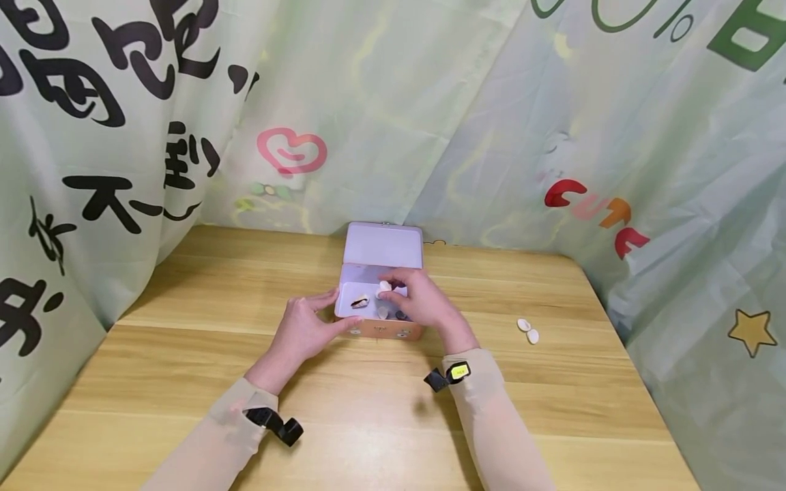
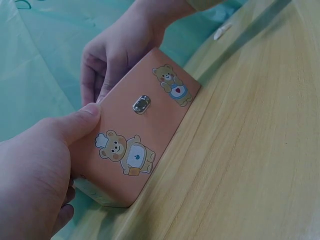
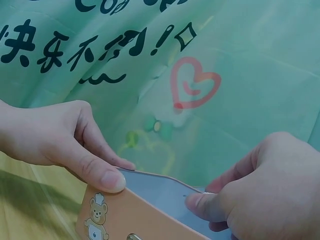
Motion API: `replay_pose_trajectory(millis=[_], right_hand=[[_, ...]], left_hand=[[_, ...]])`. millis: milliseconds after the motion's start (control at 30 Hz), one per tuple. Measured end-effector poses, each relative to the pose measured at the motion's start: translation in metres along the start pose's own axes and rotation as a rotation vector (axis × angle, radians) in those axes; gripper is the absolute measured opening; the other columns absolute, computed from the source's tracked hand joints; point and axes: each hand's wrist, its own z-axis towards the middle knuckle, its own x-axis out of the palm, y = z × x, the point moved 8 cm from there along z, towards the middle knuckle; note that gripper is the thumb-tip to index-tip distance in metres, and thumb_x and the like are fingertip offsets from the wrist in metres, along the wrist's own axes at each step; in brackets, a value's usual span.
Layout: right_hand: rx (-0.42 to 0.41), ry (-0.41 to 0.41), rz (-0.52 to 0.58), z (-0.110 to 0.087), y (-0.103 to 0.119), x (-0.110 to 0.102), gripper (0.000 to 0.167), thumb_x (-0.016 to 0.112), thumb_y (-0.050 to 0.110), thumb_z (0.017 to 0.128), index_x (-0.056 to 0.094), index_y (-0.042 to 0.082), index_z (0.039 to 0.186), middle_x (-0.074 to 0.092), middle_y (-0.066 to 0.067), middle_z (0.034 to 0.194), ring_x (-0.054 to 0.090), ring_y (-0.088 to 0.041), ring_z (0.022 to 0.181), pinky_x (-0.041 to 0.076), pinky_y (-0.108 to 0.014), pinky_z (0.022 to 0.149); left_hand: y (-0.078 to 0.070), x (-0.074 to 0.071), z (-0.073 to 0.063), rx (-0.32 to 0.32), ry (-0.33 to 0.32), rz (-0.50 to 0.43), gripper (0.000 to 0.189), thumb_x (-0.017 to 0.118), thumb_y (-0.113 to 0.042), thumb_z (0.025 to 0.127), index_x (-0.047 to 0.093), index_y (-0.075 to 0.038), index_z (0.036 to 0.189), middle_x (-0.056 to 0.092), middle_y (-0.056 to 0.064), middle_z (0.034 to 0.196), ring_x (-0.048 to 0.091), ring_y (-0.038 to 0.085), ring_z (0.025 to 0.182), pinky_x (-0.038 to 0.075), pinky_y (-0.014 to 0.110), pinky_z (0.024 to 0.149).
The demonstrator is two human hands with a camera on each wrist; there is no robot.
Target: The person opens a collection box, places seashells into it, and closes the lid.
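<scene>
A small hinged tin box [image 1: 379,329], orange outside with bear pictures and pale lilac inside, stands on the table with its lid [image 1: 383,245] raised. My left hand [image 1: 299,332] grips its left front corner, thumb [image 2: 82,122] at the front rim and fingers along the side. Over the right part of the box, my right hand [image 1: 425,300] pinches a small white shell-like piece [image 1: 384,286] between thumb and fingers. Inside the box lie a pale piece with a dark stripe [image 1: 360,301], a whitish piece [image 1: 383,312] and a dark one [image 1: 401,315].
Two small white oval pieces [image 1: 527,330] lie together on the wooden table [image 1: 344,423], to the right of the box. A printed curtain [image 1: 381,123] hangs behind the table and along both sides. The raised lid stands near the table's back edge.
</scene>
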Motion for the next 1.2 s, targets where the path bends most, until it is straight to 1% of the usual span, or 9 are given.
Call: replay_pose_trajectory(millis=[200, 367, 600, 667, 733, 800, 833, 1133, 1200], right_hand=[[0.004, 0.015, -0.010, -0.001, -0.001, 0.002, 0.029, 0.076, 0.011, 0.100, 0.073, 0.000, 0.127, 0.074, -0.007, 0.113, 0.067, -0.022, 0.105, 0.054, -0.047, 0.099], [0.003, 0.024, -0.014, -0.001, -0.001, 0.003, 0.030, 0.075, 0.011, 0.100, 0.073, 0.000, 0.128, 0.074, -0.008, 0.116, 0.067, -0.023, 0.107, 0.054, -0.047, 0.100], [0.006, 0.020, -0.036, -0.003, -0.001, 0.001, 0.035, 0.074, 0.013, 0.102, 0.070, -0.001, 0.133, 0.072, -0.012, 0.129, 0.066, -0.027, 0.118, 0.050, -0.046, 0.105], [0.007, 0.014, -0.039, -0.003, 0.000, -0.001, 0.034, 0.074, 0.013, 0.102, 0.070, -0.001, 0.133, 0.071, -0.012, 0.130, 0.066, -0.027, 0.119, 0.050, -0.046, 0.107], [-0.001, 0.003, -0.038, -0.004, 0.000, -0.003, 0.034, 0.075, 0.013, 0.101, 0.071, -0.001, 0.132, 0.071, -0.012, 0.130, 0.066, -0.027, 0.119, 0.050, -0.046, 0.106], [-0.013, -0.008, -0.038, -0.006, 0.001, -0.005, 0.033, 0.075, 0.013, 0.101, 0.071, -0.001, 0.131, 0.072, -0.012, 0.129, 0.066, -0.027, 0.119, 0.050, -0.047, 0.106], [-0.023, -0.013, -0.038, -0.006, 0.002, -0.007, 0.033, 0.075, 0.013, 0.101, 0.071, -0.001, 0.131, 0.072, -0.012, 0.128, 0.066, -0.028, 0.119, 0.051, -0.047, 0.105], [-0.043, -0.055, -0.034, -0.018, 0.002, -0.024, 0.032, 0.076, 0.012, 0.100, 0.072, -0.002, 0.129, 0.072, -0.012, 0.129, 0.066, -0.029, 0.118, 0.051, -0.047, 0.104], [-0.037, -0.071, -0.032, -0.023, 0.000, -0.030, 0.031, 0.076, 0.012, 0.100, 0.073, -0.001, 0.128, 0.072, -0.012, 0.128, 0.066, -0.030, 0.117, 0.052, -0.049, 0.103]], left_hand=[[0.000, 0.001, 0.000, 0.004, 0.000, -0.009, 0.081, 0.091, -0.057, 0.079, 0.069, 0.000, 0.132, 0.066, 0.011, 0.134, 0.061, 0.034, 0.127, 0.051, 0.038, 0.060], [-0.001, 0.002, 0.000, -0.003, 0.008, -0.008, 0.081, 0.090, -0.058, 0.079, 0.069, -0.001, 0.133, 0.065, 0.011, 0.135, 0.062, 0.033, 0.126, 0.044, 0.035, 0.052], [-0.001, 0.002, 0.000, -0.006, 0.008, 0.000, 0.084, 0.091, -0.058, 0.078, 0.069, 0.002, 0.132, 0.065, 0.013, 0.134, 0.065, 0.035, 0.123, 0.043, 0.033, 0.052], [0.000, 0.002, 0.000, -0.012, 0.009, -0.002, 0.085, 0.091, -0.059, 0.077, 0.069, 0.002, 0.132, 0.065, 0.013, 0.134, 0.064, 0.036, 0.124, 0.051, 0.035, 0.057], [0.001, 0.002, 0.000, -0.017, 0.011, -0.003, 0.086, 0.090, -0.060, 0.077, 0.069, 0.002, 0.132, 0.065, 0.013, 0.135, 0.061, 0.038, 0.127, 0.060, 0.040, 0.075], [0.001, 0.002, 0.000, -0.017, 0.007, -0.003, 0.086, 0.091, -0.060, 0.077, 0.069, 0.002, 0.132, 0.065, 0.014, 0.134, 0.060, 0.039, 0.128, 0.058, 0.049, 0.093], [0.001, 0.001, -0.001, -0.017, 0.005, -0.002, 0.085, 0.091, -0.059, 0.077, 0.069, 0.002, 0.132, 0.066, 0.014, 0.134, 0.060, 0.038, 0.128, 0.055, 0.052, 0.098], [0.002, 0.000, -0.001, -0.017, -0.005, 0.009, 0.085, 0.092, -0.058, 0.076, 0.069, 0.003, 0.131, 0.066, 0.014, 0.133, 0.061, 0.039, 0.128, 0.051, 0.054, 0.104], [0.002, 0.000, -0.001, -0.025, -0.003, 0.006, 0.085, 0.093, -0.057, 0.076, 0.069, 0.003, 0.131, 0.067, 0.014, 0.133, 0.061, 0.040, 0.127, 0.058, 0.049, 0.092]])
